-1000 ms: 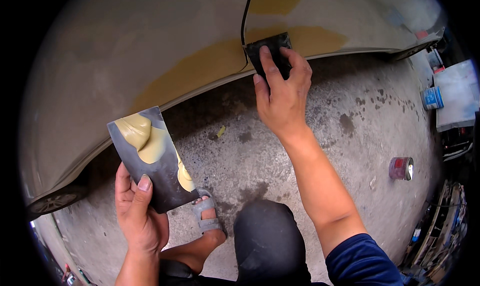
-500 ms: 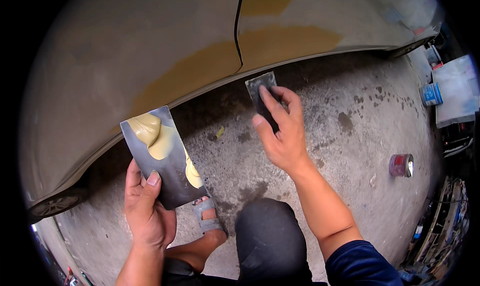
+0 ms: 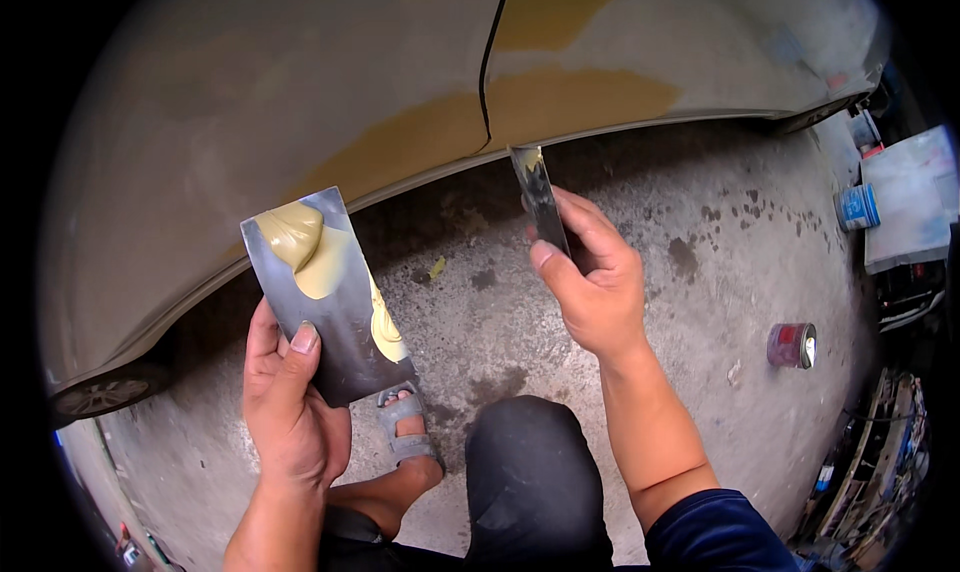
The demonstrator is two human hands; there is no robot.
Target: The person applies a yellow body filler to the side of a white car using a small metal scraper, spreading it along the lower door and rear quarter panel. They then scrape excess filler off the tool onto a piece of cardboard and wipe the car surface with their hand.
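Observation:
My left hand [image 3: 290, 412] grips the lower end of a dark metal plate [image 3: 340, 352], thumb on top. A thick blob of pale yellow paste [image 3: 290, 234] sits at its upper end, with more along the right edge. My right hand [image 3: 600, 282] holds a small dark spreader [image 3: 540, 192] nearly edge-on, with some yellow paste at its tip, just below the car's sill. Above both hands is the grey car body [image 3: 230, 122], with a dark door gap [image 3: 485, 77] and mustard-coloured filler patches [image 3: 560, 102] on either side.
A wheel [image 3: 100, 392] is at lower left. My knee [image 3: 535, 472] and sandalled foot [image 3: 405, 422] are below, on stained concrete [image 3: 720, 272]. At right are a red tin [image 3: 790, 345], a blue can [image 3: 855, 207], a pale board [image 3: 910, 197] and a pile of assorted parts [image 3: 850, 472].
My right hand has pulled the spreader down from the car panel and turned it more upright and edge-on. My left hand has moved slightly up and right with the plate.

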